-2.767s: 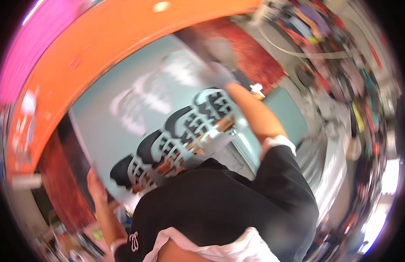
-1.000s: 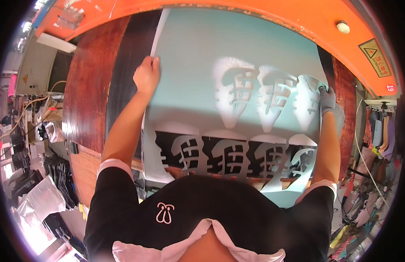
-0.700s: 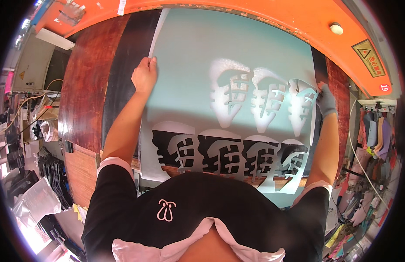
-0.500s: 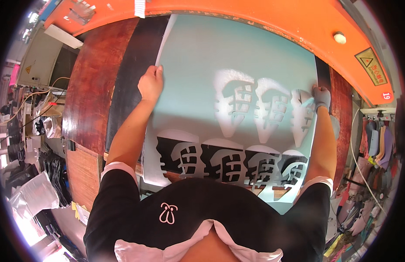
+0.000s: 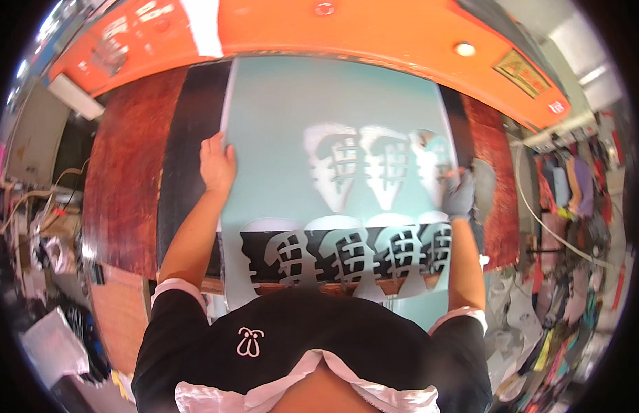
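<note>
A large pale teal sheet (image 5: 278,165) lies across a black board, with rows of shoe-upper-shaped cutouts in its right and near parts. My bare left hand (image 5: 217,166) is at the sheet's left edge, its thumb and fingers apart. At the right edge my right hand (image 5: 460,195), in a grey glove with bare fingertips, has bent fingers closed on the sheet's margin; motion blurs them slightly. White shows through the right-hand cutouts (image 5: 387,162), black through most of the near row (image 5: 350,255). The sheet's near end passes out of sight behind my shirt.
An orange machine beam (image 5: 278,31) spans the far side. Reddish-brown boards (image 5: 130,165) flank the black board (image 5: 185,151). A grey piece (image 5: 485,186) lies right of my gloved hand. Coloured pieces hang (image 5: 574,179) at the right, beside a pale cable (image 5: 540,220).
My view has shifted, so the sheet and machine appear lower and farther left. My left thumb and fingers have parted. My right hand stays at the sheet's right edge.
</note>
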`<action>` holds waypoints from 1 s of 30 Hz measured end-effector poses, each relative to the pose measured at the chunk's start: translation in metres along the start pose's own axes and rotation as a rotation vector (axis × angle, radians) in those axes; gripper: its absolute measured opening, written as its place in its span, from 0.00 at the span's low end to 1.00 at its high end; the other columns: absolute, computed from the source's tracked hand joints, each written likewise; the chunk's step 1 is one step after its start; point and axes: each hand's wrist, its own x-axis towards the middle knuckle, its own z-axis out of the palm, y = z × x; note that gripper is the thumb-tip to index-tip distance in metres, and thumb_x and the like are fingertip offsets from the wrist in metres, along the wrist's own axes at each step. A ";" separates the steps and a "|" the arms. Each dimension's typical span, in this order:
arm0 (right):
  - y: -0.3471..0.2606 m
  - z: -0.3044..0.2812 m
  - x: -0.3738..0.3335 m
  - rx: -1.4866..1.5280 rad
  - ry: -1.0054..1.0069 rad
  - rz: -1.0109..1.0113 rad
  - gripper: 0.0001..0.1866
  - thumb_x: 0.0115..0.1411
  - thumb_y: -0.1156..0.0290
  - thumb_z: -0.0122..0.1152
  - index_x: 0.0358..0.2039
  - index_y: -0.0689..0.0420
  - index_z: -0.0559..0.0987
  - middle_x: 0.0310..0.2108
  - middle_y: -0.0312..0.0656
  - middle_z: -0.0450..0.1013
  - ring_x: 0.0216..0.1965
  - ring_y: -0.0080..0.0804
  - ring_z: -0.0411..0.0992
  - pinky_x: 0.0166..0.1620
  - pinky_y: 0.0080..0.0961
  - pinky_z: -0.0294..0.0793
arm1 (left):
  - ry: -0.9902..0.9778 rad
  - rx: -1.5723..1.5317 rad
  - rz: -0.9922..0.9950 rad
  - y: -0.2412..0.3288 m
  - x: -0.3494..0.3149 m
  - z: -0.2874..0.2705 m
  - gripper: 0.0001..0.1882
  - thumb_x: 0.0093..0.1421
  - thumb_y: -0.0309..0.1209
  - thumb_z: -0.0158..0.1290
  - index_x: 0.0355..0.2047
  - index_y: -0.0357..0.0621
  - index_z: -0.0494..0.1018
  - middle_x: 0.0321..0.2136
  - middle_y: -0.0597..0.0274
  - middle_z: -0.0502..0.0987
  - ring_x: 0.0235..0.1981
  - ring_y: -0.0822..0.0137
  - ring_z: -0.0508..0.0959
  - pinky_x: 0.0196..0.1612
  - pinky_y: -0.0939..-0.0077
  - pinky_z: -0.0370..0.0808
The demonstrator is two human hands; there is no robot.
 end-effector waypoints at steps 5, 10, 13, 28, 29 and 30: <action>-0.010 -0.060 -0.097 -0.229 -0.146 -0.296 0.24 0.49 0.61 0.62 0.43 0.61 0.70 0.42 0.53 0.69 0.44 0.52 0.67 0.46 0.40 0.68 | -0.020 0.029 0.208 -0.013 0.003 0.013 0.17 0.54 0.25 0.48 0.46 0.47 0.69 0.51 0.60 0.66 0.51 0.56 0.66 0.48 0.62 0.67; -0.012 -0.080 -0.094 -0.181 -0.214 -0.173 0.20 0.49 0.61 0.60 0.40 0.58 0.74 0.42 0.50 0.71 0.43 0.49 0.69 0.48 0.40 0.67 | -0.069 0.017 0.237 -0.028 0.008 0.024 0.18 0.54 0.24 0.46 0.47 0.47 0.69 0.52 0.62 0.67 0.52 0.55 0.66 0.50 0.62 0.66; 0.005 -0.083 -0.063 -0.043 -0.193 0.042 0.17 0.51 0.59 0.57 0.35 0.58 0.76 0.31 0.50 0.73 0.39 0.48 0.70 0.46 0.40 0.67 | -0.103 -0.028 0.234 -0.030 0.007 0.021 0.18 0.54 0.24 0.46 0.48 0.44 0.68 0.52 0.58 0.67 0.54 0.54 0.65 0.53 0.61 0.65; 0.086 -0.079 0.034 -0.159 -0.444 0.646 0.48 0.37 0.43 0.66 0.58 0.50 0.62 0.62 0.53 0.49 0.60 0.51 0.55 0.56 0.43 0.62 | -0.225 0.065 0.242 -0.002 -0.096 -0.040 0.22 0.59 0.33 0.47 0.52 0.35 0.63 0.56 0.44 0.60 0.58 0.48 0.58 0.60 0.60 0.56; 0.081 -0.080 0.039 -0.164 -0.457 0.646 0.48 0.37 0.43 0.66 0.59 0.49 0.62 0.62 0.52 0.49 0.60 0.51 0.54 0.56 0.43 0.61 | -0.209 0.061 0.282 -0.004 -0.096 -0.040 0.22 0.59 0.33 0.47 0.52 0.34 0.63 0.56 0.44 0.60 0.58 0.48 0.58 0.60 0.60 0.56; 0.075 -0.083 0.045 -0.167 -0.471 0.639 0.48 0.37 0.43 0.66 0.59 0.48 0.61 0.62 0.51 0.50 0.60 0.51 0.54 0.56 0.43 0.61 | -0.214 0.069 0.286 -0.006 -0.096 -0.039 0.22 0.59 0.33 0.47 0.52 0.34 0.63 0.56 0.43 0.60 0.58 0.47 0.59 0.60 0.60 0.56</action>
